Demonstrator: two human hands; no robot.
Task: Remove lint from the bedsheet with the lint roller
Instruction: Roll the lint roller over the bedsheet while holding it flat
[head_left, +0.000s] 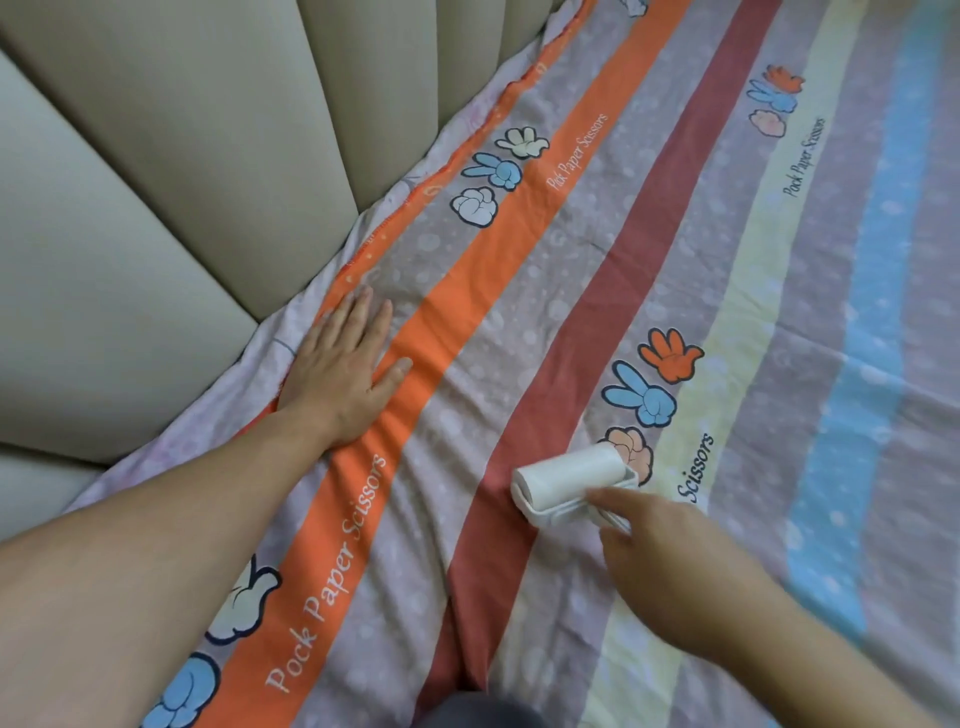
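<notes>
A striped bedsheet (571, 291) with orange, red, yellow and blue bands and cartoon hand prints covers the bed. My left hand (343, 364) lies flat on it, fingers straight, pressing the fabric near the orange stripe. My right hand (660, 551) grips the handle of a white lint roller (569, 480), whose drum rests on the sheet at the edge of the red stripe, beside a peach fist print. The handle is mostly hidden under my fingers.
A beige padded headboard (182, 182) runs along the left side, meeting the sheet's edge. The sheet has soft wrinkles around the red stripe in front of me. A dark shape (467, 712) shows at the bottom edge.
</notes>
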